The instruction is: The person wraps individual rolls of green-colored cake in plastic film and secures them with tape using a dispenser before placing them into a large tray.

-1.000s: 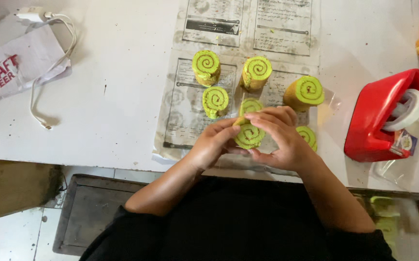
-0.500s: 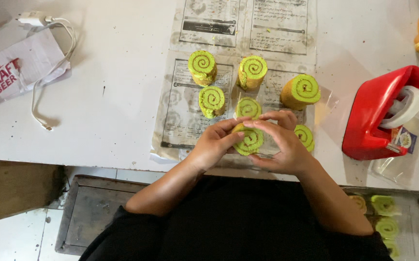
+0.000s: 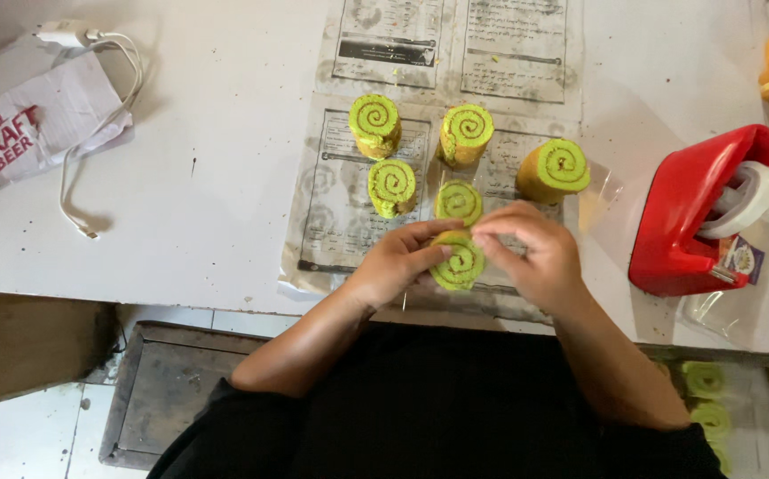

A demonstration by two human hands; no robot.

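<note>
1. White table [image 3: 207,204], carrying everything below
2. Printed paper sheet [image 3: 340,213] on the table – my landmark
3. Red tape dispenser [image 3: 686,222], right of the sheet, well apart
4. White cable [image 3: 91,133] with plug, left of the sheet
5. Five green swirl roll slices [image 3: 375,120] standing on end on the sheet, far half, one at its right edge
6. Left hand [image 3: 393,266] and right hand [image 3: 535,257], brought together at the sheet's near edge, fingertips pinching one held roll slice [image 3: 460,262] from both sides, swirl face up, just in front of another slice
</note>
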